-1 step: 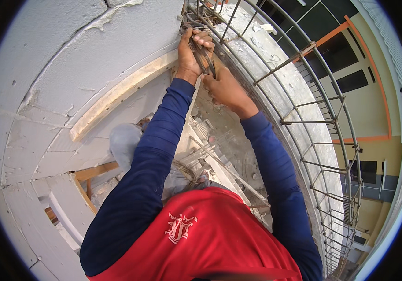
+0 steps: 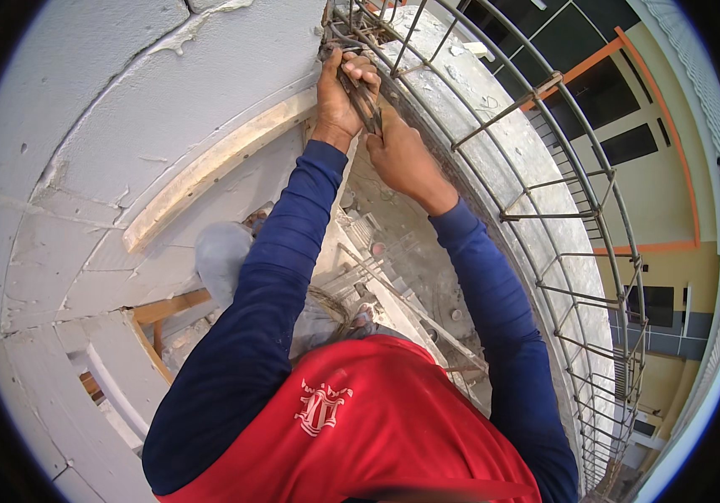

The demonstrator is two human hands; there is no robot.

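Note:
A pair of dark, long-handled pliers [image 2: 360, 96] is held in both my hands at the end of the rebar cage [image 2: 506, 126], beside the grey block wall [image 2: 209, 92]. My left hand [image 2: 341, 101] is closed round the upper part of the tool, close to its head. My right hand [image 2: 406, 159] grips the lower ends of the handles, which lie close together. Bent steel bars [image 2: 345, 35] meet just above my left hand. The jaws are mostly hidden there, so what they bite on cannot be made out.
A curved wooden strip [image 2: 217, 168] runs along the wall to the left. The cage curves over a concrete ledge [image 2: 494, 109] on the right. Far below, planks [image 2: 393, 302] and rubble lie on the floor. A building [image 2: 670, 193] stands beyond the cage.
The handles of the pliers have come closer together. My right hand has shifted slightly and closed more tightly on them, while my left hand stays nearly in place.

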